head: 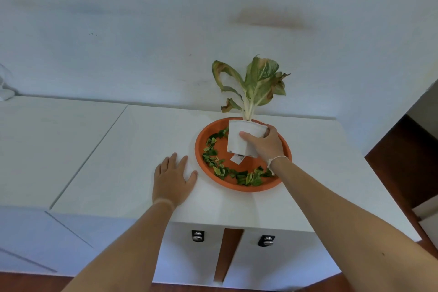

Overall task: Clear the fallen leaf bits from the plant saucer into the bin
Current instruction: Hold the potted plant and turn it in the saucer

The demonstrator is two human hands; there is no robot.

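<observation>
Head view: right hand (265, 143) grips the white pot (241, 136) standing in the orange saucer (237, 186); left hand (174, 179) rests flat, fingers spread. Lift straight up, sparing the ringed leaf bits (214, 160).

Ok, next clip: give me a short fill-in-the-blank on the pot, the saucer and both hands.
1. The right hand grips the white ____ holding the plant.
2. The left hand lies flat on the white ____, beside the saucer.
3. The green leaf bits lie in the ____-coloured saucer.
4. The pot is ____ rather than upright.

Missing words: pot; countertop; orange; tilted
</observation>
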